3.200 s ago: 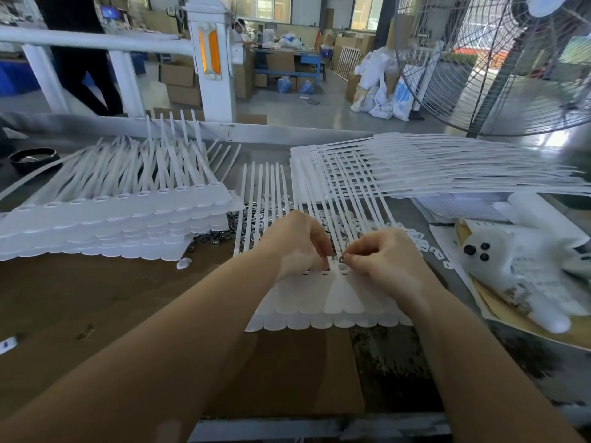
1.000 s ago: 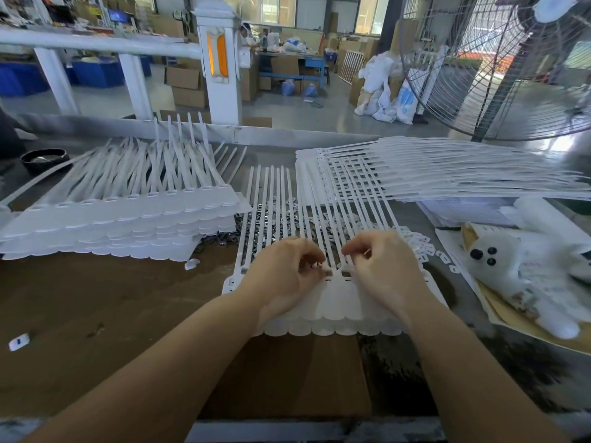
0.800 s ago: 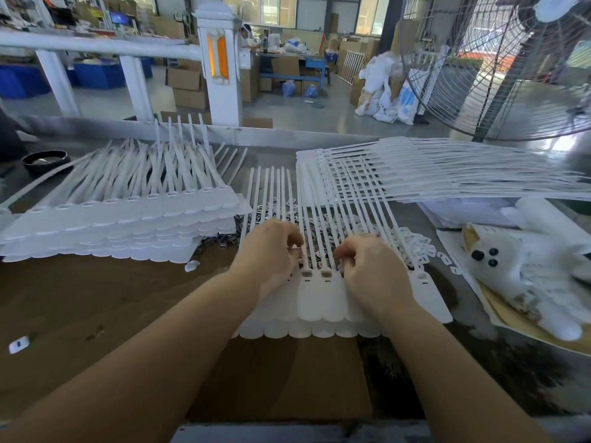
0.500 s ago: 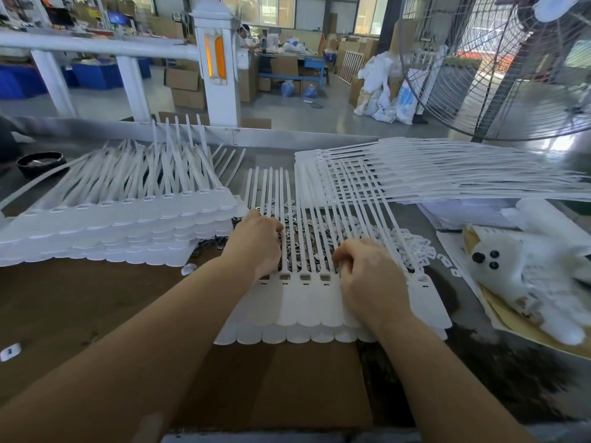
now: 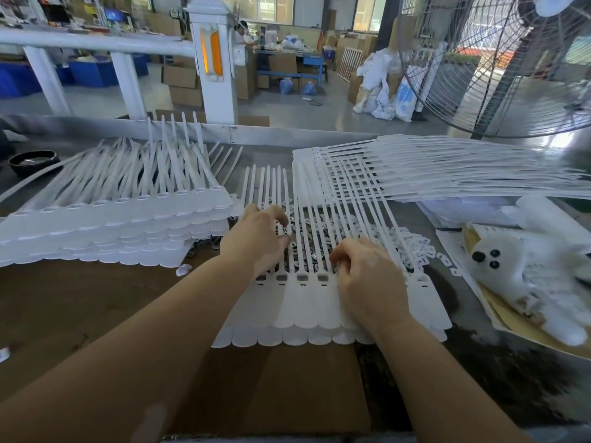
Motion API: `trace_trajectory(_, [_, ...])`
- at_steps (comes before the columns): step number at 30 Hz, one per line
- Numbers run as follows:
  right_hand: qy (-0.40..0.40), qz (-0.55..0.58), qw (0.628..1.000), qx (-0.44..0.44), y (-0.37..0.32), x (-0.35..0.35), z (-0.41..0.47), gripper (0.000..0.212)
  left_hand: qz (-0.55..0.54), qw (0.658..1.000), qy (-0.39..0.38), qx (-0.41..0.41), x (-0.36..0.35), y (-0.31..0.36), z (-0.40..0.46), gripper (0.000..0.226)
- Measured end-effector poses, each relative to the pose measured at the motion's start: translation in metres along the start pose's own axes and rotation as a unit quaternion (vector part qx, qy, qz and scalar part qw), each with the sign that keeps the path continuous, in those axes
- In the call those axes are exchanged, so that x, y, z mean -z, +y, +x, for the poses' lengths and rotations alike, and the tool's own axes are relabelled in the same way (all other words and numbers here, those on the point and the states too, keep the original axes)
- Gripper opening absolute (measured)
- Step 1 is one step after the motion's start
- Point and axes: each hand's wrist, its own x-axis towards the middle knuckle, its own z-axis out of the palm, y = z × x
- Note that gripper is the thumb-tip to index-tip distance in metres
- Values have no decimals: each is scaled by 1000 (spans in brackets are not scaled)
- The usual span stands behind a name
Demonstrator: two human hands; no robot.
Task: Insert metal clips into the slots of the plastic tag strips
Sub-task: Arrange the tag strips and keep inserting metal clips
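We have the tag strips (image 5: 307, 311) flat on the tabletop (image 5: 80, 308), near centre. Metal clips (image 5: 311, 247) piled just beyond under the tails. Left hand (image 5: 256, 241) reaches into the clips, fingers curled; grasp unclear. Right hand (image 5: 367, 276) curled, resting on the strips. Strip stack (image 5: 105, 225) far left.

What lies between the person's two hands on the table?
In the head view, white plastic tag strips run between left hand and right hand, over shiny metal clips.
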Motion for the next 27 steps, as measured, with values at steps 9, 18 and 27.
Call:
trace_trajectory(9, [-5, 2, 1000, -2, 1, 0, -1, 17, -51, 996, -74, -2, 6, 6, -1, 25])
trace_trajectory(18, [3, 9, 1000, -3, -1, 1, -3, 17, -16, 994, -103, -15, 10, 3, -4, 41])
trace_trajectory(27, [-1, 12, 1000, -7, 1, 0, -4, 17, 34, 999, 0, -12, -3, 9, -7, 14])
